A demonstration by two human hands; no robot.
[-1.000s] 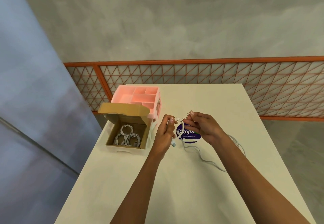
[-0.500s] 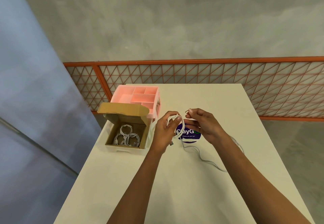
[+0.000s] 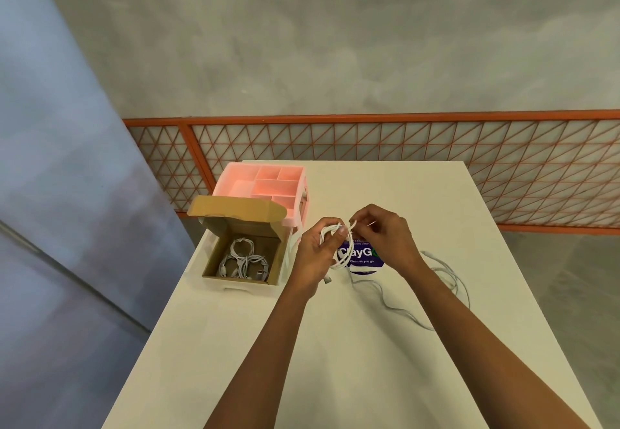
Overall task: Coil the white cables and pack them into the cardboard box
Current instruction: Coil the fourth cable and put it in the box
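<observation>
The left hand (image 3: 317,250) is gripping a small coil of white cable (image 3: 350,245), fingers curled round the loops. The right hand (image 3: 385,237) is pinching the strand at the coil's 12 o'clock. Over the last second the right hand has been lifting from the coil's side to its top, laying on a further turn, and the loop is looking rounder and fuller. So the winding is probably well along, though not finished. A thin, limp loose tail (image 3: 385,301) is trailing off at 4 o'clock across the smooth, pale tabletop (image 3: 385,187). A glossy round purple sticker (image 3: 364,255) is lying flat beneath the hands. At 9 o'clock the matte brown cardboard box (image 3: 214,254) is sitting with its lid flap standing open, already holding several coiled cables (image 3: 245,257). At 11 o'clock a hard pink organiser (image 3: 265,183) with square compartments is standing just behind the box.
</observation>
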